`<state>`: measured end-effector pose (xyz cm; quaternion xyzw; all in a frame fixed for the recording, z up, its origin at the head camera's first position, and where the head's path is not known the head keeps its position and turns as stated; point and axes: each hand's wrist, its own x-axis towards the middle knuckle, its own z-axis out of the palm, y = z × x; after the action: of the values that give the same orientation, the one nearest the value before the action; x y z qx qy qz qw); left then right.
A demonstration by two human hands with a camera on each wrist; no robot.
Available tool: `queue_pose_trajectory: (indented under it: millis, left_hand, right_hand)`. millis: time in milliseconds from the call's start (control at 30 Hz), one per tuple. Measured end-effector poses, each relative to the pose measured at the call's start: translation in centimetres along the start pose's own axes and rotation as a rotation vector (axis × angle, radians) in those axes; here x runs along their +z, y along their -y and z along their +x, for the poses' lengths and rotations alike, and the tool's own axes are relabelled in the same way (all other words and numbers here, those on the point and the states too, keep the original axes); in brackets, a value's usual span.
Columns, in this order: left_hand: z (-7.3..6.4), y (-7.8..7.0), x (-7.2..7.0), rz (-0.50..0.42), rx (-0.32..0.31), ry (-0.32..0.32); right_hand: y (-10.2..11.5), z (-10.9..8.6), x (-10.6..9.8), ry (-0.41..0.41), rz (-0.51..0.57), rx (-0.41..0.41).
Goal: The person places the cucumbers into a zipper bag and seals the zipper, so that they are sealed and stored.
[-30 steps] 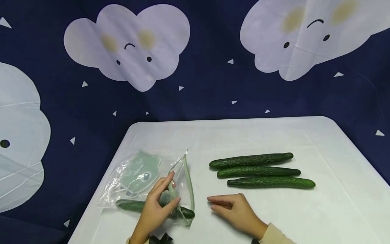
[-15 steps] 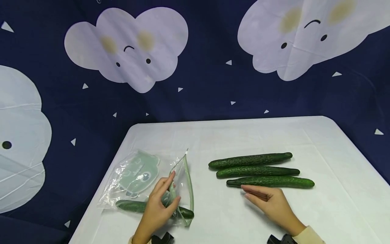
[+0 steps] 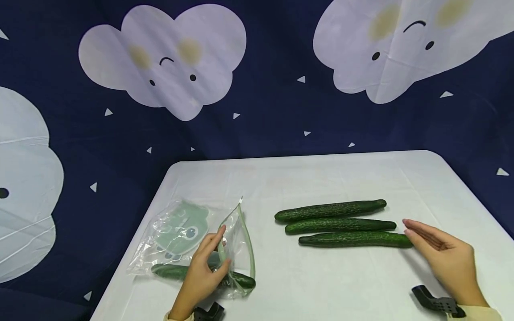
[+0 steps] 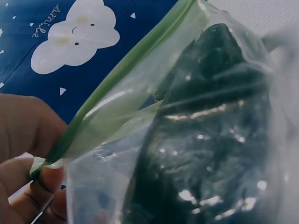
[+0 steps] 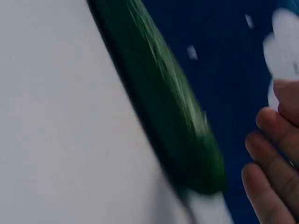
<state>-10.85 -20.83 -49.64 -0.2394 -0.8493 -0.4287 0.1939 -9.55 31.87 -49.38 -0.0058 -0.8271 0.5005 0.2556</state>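
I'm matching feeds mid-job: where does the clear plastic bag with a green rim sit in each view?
Head: clear plastic bag with a green rim, lower left of centre, by the left hand.
Left wrist: fills the centre and right, its rim slanting up from the left hand.
Right wrist: not in it.
Shared landmark: navy backdrop with white clouds.

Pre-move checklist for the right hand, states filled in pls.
1. Left hand holding the bag: ok.
2. Bag open: ok; its green edges stand apart.
3. Bagged cucumber fully past the opening: cannot tell; its right end lies close to the green edges.
4. Nearest loose cucumber uncovered: ok; nothing lies on top.
5. Right hand gripping that cucumber: not ok; fingers are beside its right end, no grip.
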Motion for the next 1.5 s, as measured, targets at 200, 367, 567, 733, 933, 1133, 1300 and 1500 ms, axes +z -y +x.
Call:
queue_pose_trajectory:
  millis: [200, 367, 567, 733, 933, 1133, 1300, 1500]
  left_hand:
    - [0.0, 0.0, 0.0, -0.013, 0.005, 0.0]
    - [0.1, -0.4, -0.2, -0.044, -0.011, 0.021]
    - [0.0, 0.0, 0.2, -0.029, 0.009, -0.023]
    - [0.0, 0.0, 0.3, -0.02, 0.009, -0.021]
    - [-0.1, 0.1, 0.3, -0.01, -0.009, -0.027]
    - [-0.2, 0.0, 0.2, -0.027, -0.011, -0.014]
    - [-0.2, -0.1, 0.1, -0.052, -0.011, 0.01]
    - [-0.2, -0.1, 0.1, -0.054, -0.006, 0.009]
  right_hand:
    - [-2.6, 0.7, -1.8, 0.092, -0.047, 0.111]
    - [-3.1, 0.6, -2.0, 0.231, -0.15, 0.137]
    - [-3.4, 0.5, -2.2, 0.336, -0.171, 0.117]
    - [-3.7, 0.6, -2.0, 0.338, -0.256, 0.1]
    - [-3.8, 0.7, -2.0, 0.334, -0.314, 0.079]
    - [-3.7, 0.6, -2.2, 0.327, -0.36, 0.082]
    - [-3.7, 0.6, -2.3, 0.306, -0.382, 0.04]
    - [-3.8, 0.6, -2.4, 0.295, -0.403, 0.003]
